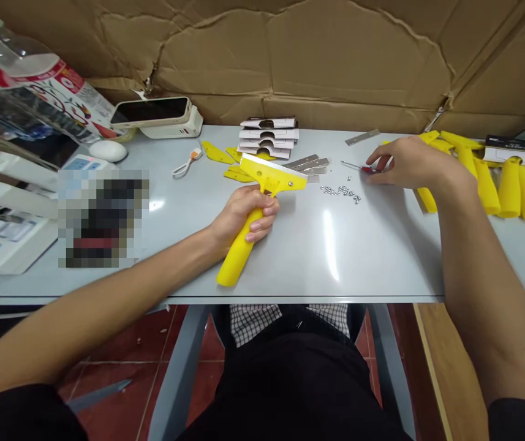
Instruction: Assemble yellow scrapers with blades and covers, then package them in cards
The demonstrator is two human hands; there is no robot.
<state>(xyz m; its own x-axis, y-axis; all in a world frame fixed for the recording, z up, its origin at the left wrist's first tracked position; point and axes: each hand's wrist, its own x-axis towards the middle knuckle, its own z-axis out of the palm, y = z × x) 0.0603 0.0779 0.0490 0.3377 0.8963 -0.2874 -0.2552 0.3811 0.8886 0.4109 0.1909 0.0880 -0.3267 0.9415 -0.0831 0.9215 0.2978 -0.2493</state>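
Note:
My left hand is wrapped round the handle of a yellow scraper, which is tilted with its wide head up and to the right. A screw shows near the right end of that head. Over the table to the right, my right hand grips the red handle of a small screwdriver, its thin shaft pointing left. Loose small screws lie scattered between the two hands. Behind the scraper head are flat metal blades and several yellow plastic plates.
Stacked small boxes stand at the back. More yellow scraper handles lie at the right beside a black-and-white box. A phone, a white mouse, a cable and a large bottle occupy the left. Cardboard walls the back.

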